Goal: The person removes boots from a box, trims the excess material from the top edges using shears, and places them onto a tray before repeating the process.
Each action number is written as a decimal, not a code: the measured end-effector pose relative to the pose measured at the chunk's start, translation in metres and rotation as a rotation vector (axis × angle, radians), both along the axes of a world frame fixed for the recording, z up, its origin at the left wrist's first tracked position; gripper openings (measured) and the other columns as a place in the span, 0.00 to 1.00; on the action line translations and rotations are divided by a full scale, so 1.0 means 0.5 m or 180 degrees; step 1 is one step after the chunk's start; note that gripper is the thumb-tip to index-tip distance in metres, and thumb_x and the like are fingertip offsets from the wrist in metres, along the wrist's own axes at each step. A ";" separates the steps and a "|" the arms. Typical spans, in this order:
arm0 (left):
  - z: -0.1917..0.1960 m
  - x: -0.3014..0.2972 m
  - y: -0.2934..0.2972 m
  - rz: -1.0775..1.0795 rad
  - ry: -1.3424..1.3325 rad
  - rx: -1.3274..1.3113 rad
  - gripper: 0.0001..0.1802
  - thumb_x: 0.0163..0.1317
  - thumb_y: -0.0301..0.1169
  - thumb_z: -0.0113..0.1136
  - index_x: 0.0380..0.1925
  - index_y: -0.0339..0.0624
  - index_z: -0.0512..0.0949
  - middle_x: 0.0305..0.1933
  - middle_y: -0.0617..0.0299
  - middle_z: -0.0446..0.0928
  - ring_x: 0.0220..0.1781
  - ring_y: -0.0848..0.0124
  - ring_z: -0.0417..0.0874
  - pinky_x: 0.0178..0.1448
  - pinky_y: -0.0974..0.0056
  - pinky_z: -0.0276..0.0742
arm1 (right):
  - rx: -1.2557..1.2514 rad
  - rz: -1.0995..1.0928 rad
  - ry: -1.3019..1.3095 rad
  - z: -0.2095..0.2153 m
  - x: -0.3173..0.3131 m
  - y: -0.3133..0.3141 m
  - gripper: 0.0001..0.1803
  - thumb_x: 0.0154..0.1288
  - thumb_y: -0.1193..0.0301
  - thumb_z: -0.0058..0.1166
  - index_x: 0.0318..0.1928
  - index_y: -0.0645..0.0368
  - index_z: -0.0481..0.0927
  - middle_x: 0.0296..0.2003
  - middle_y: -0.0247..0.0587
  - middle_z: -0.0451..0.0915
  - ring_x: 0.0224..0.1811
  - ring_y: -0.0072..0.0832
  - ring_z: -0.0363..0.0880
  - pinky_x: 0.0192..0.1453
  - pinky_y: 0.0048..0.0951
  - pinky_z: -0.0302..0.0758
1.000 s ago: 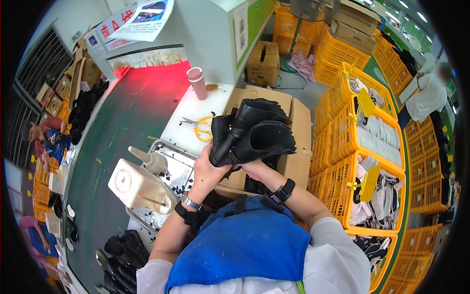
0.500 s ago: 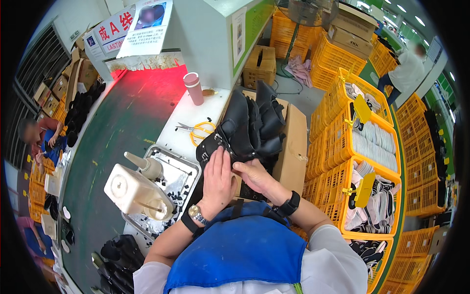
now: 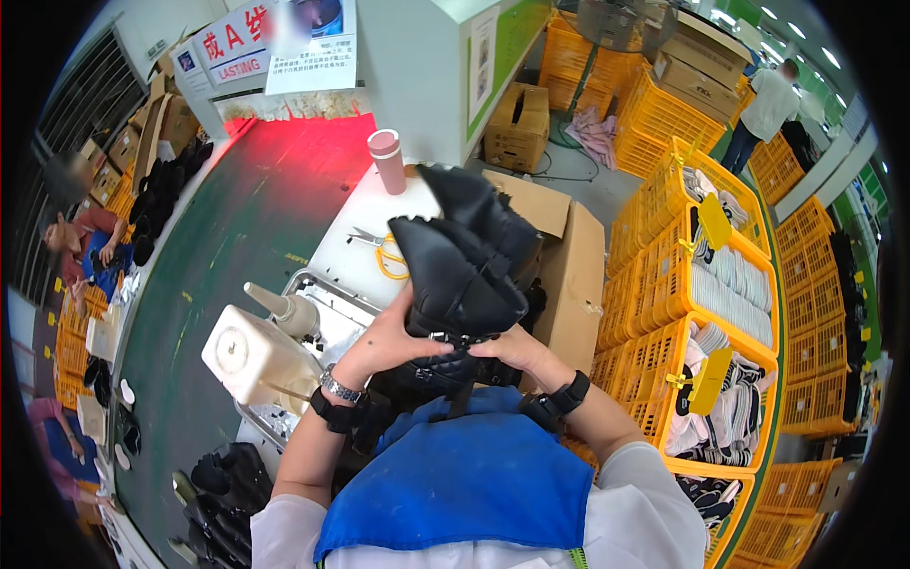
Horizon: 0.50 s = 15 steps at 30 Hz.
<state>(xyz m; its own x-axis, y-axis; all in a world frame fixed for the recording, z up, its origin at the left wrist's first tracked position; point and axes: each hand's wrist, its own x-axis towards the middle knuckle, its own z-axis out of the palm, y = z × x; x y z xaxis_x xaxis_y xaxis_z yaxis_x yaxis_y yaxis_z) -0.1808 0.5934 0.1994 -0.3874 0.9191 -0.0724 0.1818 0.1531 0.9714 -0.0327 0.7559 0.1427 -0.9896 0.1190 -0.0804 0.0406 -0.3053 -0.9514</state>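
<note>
A stack of black leather boot uppers with buckled straps is between my hands, in front of my chest. My left hand grips its left side, the thumb laid over a metal buckle. From the right, my right hand takes hold of the near end, its thumb close to the left one. Most fingers of both hands are hidden behind the leather. An open cardboard box stands beyond and to the right of the uppers, with more dark pieces partly visible in it.
Left of me are scissors with yellow handles, a metal tray, a white square container and a pink tumbler. A green conveyor belt runs alongside. Yellow crates line my right. Co-workers sit across the belt.
The boot uppers have been lifted toward me and tilted up. My left hand has gone from lying on top to gripping their left side; my right hand has shifted slightly right.
</note>
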 end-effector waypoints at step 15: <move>-0.086 -0.019 0.013 0.0951 -0.0377 0.0267 0.21 0.47 0.23 0.68 0.43 0.32 0.74 0.39 0.59 0.80 0.41 0.72 0.80 0.49 0.67 0.76 | -0.0512 -0.0382 -0.0144 -0.017 -0.056 -0.027 0.35 0.53 0.66 0.64 0.58 0.66 0.65 0.53 0.42 0.72 0.55 0.29 0.70 0.62 0.31 0.64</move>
<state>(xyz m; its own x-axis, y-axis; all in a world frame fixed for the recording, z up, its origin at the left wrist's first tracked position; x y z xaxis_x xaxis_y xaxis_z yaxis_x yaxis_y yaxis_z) -0.1901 0.5997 0.1565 -0.6341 0.7708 -0.0618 0.0260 0.1012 0.9945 -0.0609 0.7423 0.1340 -0.9641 0.2178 -0.1520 0.0364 -0.4584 -0.8880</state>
